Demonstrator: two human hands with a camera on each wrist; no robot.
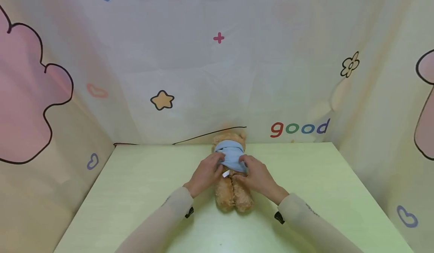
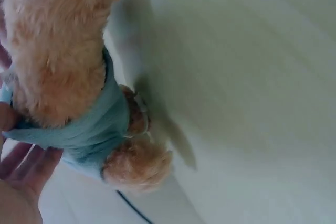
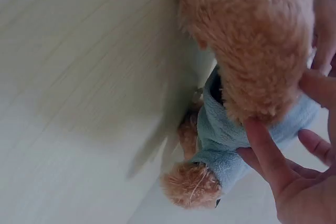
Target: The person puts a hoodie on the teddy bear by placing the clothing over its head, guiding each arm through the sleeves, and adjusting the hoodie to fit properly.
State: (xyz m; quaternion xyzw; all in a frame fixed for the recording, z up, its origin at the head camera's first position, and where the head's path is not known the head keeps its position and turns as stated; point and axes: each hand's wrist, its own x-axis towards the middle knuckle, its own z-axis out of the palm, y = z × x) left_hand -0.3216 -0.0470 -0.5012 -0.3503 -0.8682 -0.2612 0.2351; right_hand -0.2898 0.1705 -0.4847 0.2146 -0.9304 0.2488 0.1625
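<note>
A fluffy brown teddy bear [image 1: 225, 193] lies on the table with its legs toward me and a white tag at its bottom. It wears a light blue shirt [image 1: 231, 155]. My left hand [image 1: 207, 172] is at the bear's left side; in the left wrist view, its thumb and fingers pinch the shirt's hem [image 2: 52, 135]. On the other side, my right hand [image 1: 259, 176] touches the bear and its shirt. The right wrist view shows its fingers [image 3: 270, 156] spread and fairly straight at the hem and fur. The bear's face is hidden.
The pale green table [image 1: 142, 192] meets a printed cloth backdrop [image 1: 190, 68] just behind the bear's head. More cloth [image 1: 379, 125] hangs along the sides. A small black clip [image 1: 279, 218] shows by the right sleeve.
</note>
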